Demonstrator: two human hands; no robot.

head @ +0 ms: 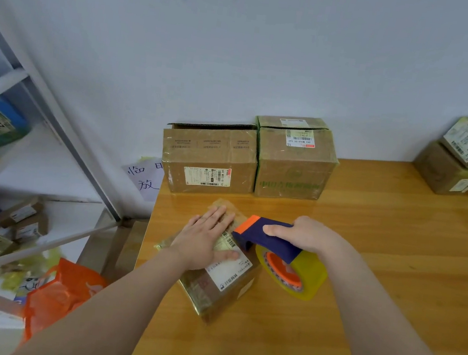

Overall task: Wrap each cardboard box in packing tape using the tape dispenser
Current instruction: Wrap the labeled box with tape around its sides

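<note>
While my left hand lies flat on the small cardboard box, fingers straight and spread, pressing its top face, my right hand is curled tight round the blue handle of the tape dispenser. The box sits near the left edge of the desk, its long axis running away from me and slightly leftward, one near corner pointing back toward me. The dispenser's orange-tipped head points left and meets the box top just beside my left fingertips, while its yellowish tape roll hangs on the right, over the desk beside the box. My left hand covers much of the top face; the white label shows only partly and its print is too small to read. I cannot make out the dispenser's cutting edge. Two larger boxes stand side by side against the wall at the back of the desk, and another stack of boxes at the far right is cut off by the frame edge.
</note>
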